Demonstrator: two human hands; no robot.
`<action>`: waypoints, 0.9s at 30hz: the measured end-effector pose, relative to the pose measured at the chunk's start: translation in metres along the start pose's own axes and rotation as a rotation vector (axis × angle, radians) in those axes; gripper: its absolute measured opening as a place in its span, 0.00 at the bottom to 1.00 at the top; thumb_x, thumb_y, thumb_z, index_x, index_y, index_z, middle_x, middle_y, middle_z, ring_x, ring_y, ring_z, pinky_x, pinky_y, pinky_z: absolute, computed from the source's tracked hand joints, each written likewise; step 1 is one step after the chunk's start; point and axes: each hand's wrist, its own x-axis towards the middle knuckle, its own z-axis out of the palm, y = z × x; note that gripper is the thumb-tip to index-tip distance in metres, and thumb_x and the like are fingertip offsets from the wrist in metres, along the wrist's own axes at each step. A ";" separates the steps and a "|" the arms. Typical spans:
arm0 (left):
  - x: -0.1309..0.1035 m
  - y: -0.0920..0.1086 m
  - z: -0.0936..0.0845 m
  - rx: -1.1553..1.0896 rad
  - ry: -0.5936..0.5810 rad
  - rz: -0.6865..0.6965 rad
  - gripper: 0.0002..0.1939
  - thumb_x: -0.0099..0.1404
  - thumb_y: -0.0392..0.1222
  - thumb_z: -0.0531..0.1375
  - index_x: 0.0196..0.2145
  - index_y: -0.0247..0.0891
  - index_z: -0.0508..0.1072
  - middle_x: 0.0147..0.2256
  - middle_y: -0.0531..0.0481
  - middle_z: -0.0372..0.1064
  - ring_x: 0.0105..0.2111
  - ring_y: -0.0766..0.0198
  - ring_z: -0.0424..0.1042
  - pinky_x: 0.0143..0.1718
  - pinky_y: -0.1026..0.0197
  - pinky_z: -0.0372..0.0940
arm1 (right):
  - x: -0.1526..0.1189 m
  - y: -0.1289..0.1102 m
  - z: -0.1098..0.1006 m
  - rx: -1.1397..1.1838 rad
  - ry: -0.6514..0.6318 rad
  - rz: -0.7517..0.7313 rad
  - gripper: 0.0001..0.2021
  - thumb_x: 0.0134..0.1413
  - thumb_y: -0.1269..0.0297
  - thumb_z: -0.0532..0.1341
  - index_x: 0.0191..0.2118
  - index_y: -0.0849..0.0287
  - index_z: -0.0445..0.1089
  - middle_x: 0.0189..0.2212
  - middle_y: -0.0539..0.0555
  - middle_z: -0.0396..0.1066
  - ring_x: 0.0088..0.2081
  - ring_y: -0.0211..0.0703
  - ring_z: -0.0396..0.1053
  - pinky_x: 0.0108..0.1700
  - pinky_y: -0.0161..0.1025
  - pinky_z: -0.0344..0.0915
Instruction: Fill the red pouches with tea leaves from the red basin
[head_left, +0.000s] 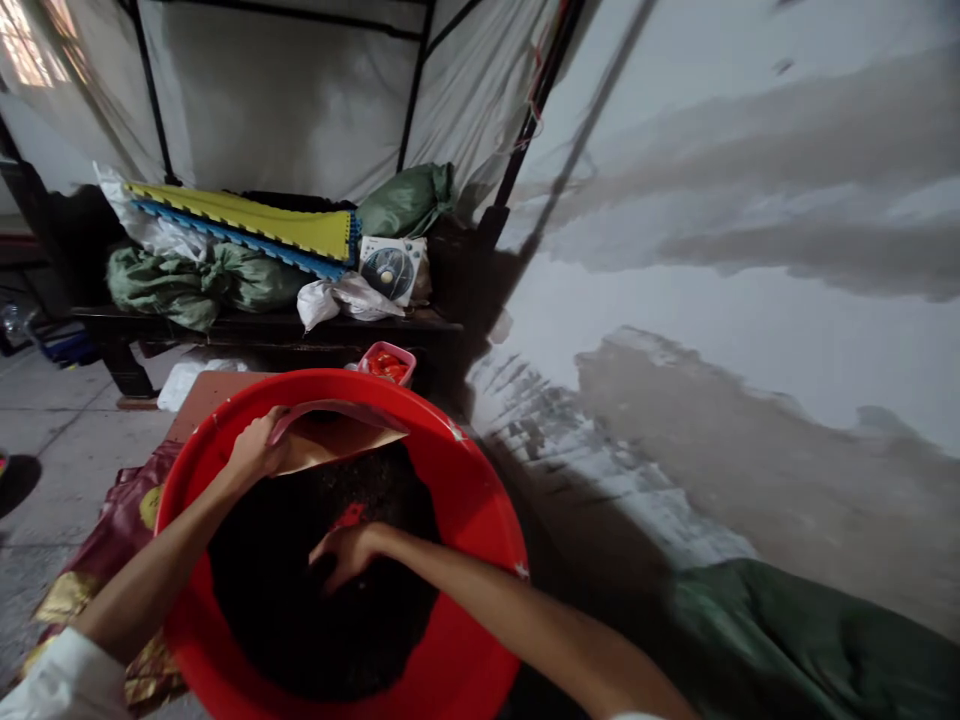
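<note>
A large red plastic tub [480, 540] fills the lower middle, with dark, loose, grainy material [300, 640] inside. At its far left rim my left hand [259, 445] is closed on the edge of a bag [337, 452]. This bag is pinkish outside and pale inside, tilted over the tub with its mouth spread. My right hand [349, 555] is down at the dark material, fingers curled and partly hidden. Just beyond its knuckles shows a small red piece [351, 516]; whether the hand grips it is unclear.
Behind the tub is a dark wooden bench [285, 325] bearing green sacks [165, 285], yellow and blue foam mats [255, 220] and a box with a fan picture [391, 270]. A pink basket [388, 363] stands beyond the rim. Right are a stained wall [720, 330] and green cloth [817, 640].
</note>
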 end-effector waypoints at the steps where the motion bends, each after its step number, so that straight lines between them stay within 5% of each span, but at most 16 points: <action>1: -0.002 0.004 -0.001 0.016 -0.014 -0.019 0.30 0.70 0.41 0.52 0.69 0.43 0.61 0.56 0.38 0.74 0.55 0.46 0.75 0.53 0.50 0.71 | -0.010 -0.004 -0.004 -0.036 0.012 0.027 0.30 0.55 0.57 0.71 0.64 0.51 0.71 0.54 0.52 0.77 0.50 0.47 0.77 0.45 0.35 0.71; 4: -0.007 0.014 0.001 0.087 -0.057 -0.032 0.30 0.71 0.43 0.53 0.69 0.47 0.59 0.53 0.40 0.75 0.52 0.46 0.77 0.51 0.50 0.71 | -0.044 -0.016 -0.012 -0.144 0.159 0.066 0.33 0.57 0.56 0.70 0.67 0.53 0.68 0.60 0.57 0.74 0.54 0.51 0.75 0.50 0.38 0.70; 15: -0.015 0.032 0.019 0.226 -0.168 0.095 0.26 0.73 0.43 0.52 0.66 0.40 0.58 0.52 0.34 0.75 0.52 0.43 0.78 0.48 0.49 0.73 | -0.137 -0.055 -0.013 -0.213 0.543 0.007 0.22 0.59 0.55 0.69 0.56 0.56 0.76 0.50 0.62 0.75 0.53 0.57 0.73 0.57 0.49 0.67; 18: -0.020 0.036 0.024 0.230 -0.185 0.126 0.29 0.71 0.46 0.56 0.66 0.37 0.57 0.51 0.32 0.75 0.51 0.41 0.78 0.48 0.48 0.73 | -0.149 -0.059 -0.021 0.042 0.636 0.030 0.19 0.59 0.54 0.67 0.52 0.57 0.75 0.44 0.57 0.75 0.41 0.47 0.75 0.44 0.42 0.73; 21: -0.027 0.042 0.026 0.213 -0.196 0.165 0.34 0.68 0.50 0.61 0.66 0.34 0.57 0.51 0.30 0.75 0.51 0.39 0.78 0.47 0.47 0.74 | -0.152 -0.062 -0.028 0.557 0.719 0.092 0.20 0.57 0.52 0.68 0.49 0.59 0.72 0.36 0.52 0.73 0.28 0.36 0.70 0.24 0.30 0.66; 27: -0.034 0.050 0.024 0.210 -0.194 0.174 0.36 0.66 0.49 0.65 0.65 0.32 0.57 0.52 0.29 0.75 0.52 0.38 0.78 0.48 0.47 0.73 | -0.136 -0.062 -0.038 1.022 0.971 0.250 0.16 0.53 0.59 0.72 0.40 0.59 0.67 0.29 0.50 0.71 0.27 0.35 0.72 0.18 0.24 0.62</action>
